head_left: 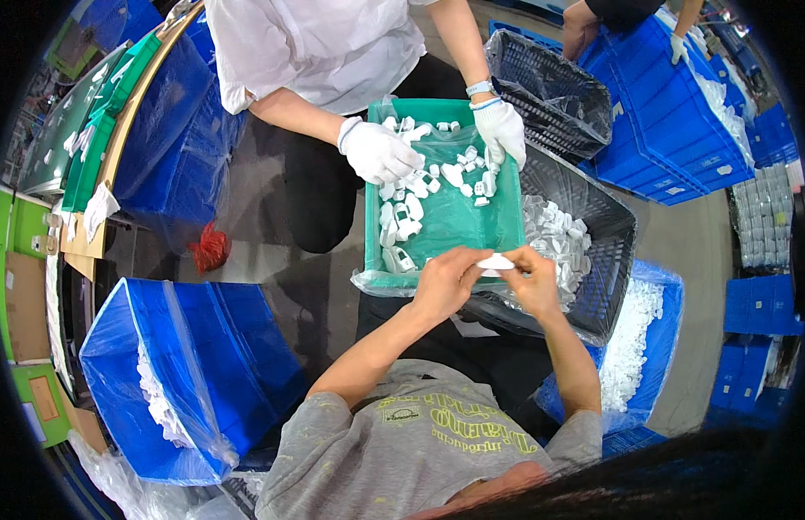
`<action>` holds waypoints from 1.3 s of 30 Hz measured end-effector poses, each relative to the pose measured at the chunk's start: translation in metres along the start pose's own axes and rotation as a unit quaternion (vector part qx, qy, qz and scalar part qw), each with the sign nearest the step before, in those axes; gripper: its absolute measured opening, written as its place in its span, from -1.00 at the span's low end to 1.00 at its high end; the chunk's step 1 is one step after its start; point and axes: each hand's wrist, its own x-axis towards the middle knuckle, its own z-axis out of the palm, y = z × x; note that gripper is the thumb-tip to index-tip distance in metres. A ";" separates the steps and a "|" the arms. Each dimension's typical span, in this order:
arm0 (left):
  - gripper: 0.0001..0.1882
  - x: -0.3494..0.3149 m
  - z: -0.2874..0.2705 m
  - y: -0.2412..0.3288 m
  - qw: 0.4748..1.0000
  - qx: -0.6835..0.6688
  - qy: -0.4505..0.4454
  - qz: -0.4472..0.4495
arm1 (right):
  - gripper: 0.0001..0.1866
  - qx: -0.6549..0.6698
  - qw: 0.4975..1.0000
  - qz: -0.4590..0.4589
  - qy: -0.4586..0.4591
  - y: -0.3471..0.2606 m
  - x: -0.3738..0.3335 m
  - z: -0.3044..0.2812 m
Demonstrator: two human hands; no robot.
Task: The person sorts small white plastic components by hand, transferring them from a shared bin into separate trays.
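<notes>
Between my two bare hands is a small white plastic part [496,263], pinched from both sides over the near right corner of a green tray [454,227]. My left hand [447,279] has its fingertips closed on the part's left end. On the other end, the thumb and fingers of my right hand [536,279] are closed too. The part's exact shape is largely covered by my fingers. Loose white plastic pieces [405,218] lie along the tray's left and far sides.
Facing me, a co-worker's white-gloved hands [378,154] reach into the tray. Right of it stands a black plastic-lined crate [612,227] holding white parts. Blue bins [220,347] flank me, one [667,321] full of white pieces. A red bag [210,247] lies on the floor.
</notes>
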 end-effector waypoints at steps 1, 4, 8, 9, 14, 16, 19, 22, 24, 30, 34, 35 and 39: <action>-0.82 0.005 -0.006 0.004 0.999 -0.007 -0.049 0.002 | -0.91 0.032 0.999 0.020 0.014 0.007 -0.001 -0.012; -0.83 0.012 -0.038 -0.004 0.998 -0.039 0.052 -0.010 | -0.84 -0.147 0.984 0.056 0.086 0.034 0.002 -0.074; -0.87 0.010 -0.064 -0.030 0.955 -0.155 0.230 -0.102 | -0.79 -0.288 0.946 -0.073 0.133 0.028 0.006 -0.082; -0.87 0.010 -0.066 -0.032 0.949 -0.164 0.249 -0.104 | -0.79 -0.249 0.958 -0.092 0.108 0.020 0.009 -0.071; -0.86 0.003 -0.066 -0.035 0.953 -0.153 0.240 -0.108 | -0.80 -0.131 0.973 -0.145 -0.124 -0.004 0.044 0.036; -0.86 0.000 -0.072 -0.041 0.951 -0.147 0.256 -0.088 | -0.81 -0.115 0.946 -0.225 -0.204 -0.014 0.056 0.081; -0.86 -0.002 -0.080 -0.041 0.947 -0.141 0.275 -0.084 | -0.77 -0.206 0.896 -0.184 -0.348 -0.012 0.068 0.122; -0.85 -0.007 -0.085 -0.047 0.947 -0.139 0.271 -0.099 | -0.73 -0.264 0.865 -0.202 -0.377 -0.011 0.076 0.127; -0.85 -0.008 -0.085 -0.049 0.945 -0.150 0.268 -0.109 | -0.75 -0.290 0.861 -0.197 -0.368 -0.011 0.077 0.121; -0.85 -0.005 -0.078 -0.044 0.952 -0.148 0.246 -0.108 | -0.77 -0.342 0.888 -0.218 -0.218 0.013 0.091 0.073; -0.85 -0.006 -0.072 -0.044 0.963 -0.129 0.212 -0.107 | -0.71 -0.311 0.917 -0.224 -0.112 0.027 0.093 0.046; -0.85 -0.006 -0.071 -0.044 0.968 -0.116 0.197 -0.105 | -0.71 -0.310 0.917 -0.224 -0.111 0.028 0.091 0.043; -0.84 -0.007 -0.067 -0.037 0.969 -0.115 0.185 -0.114 | -0.72 -0.322 0.921 -0.144 -0.164 0.024 0.078 0.038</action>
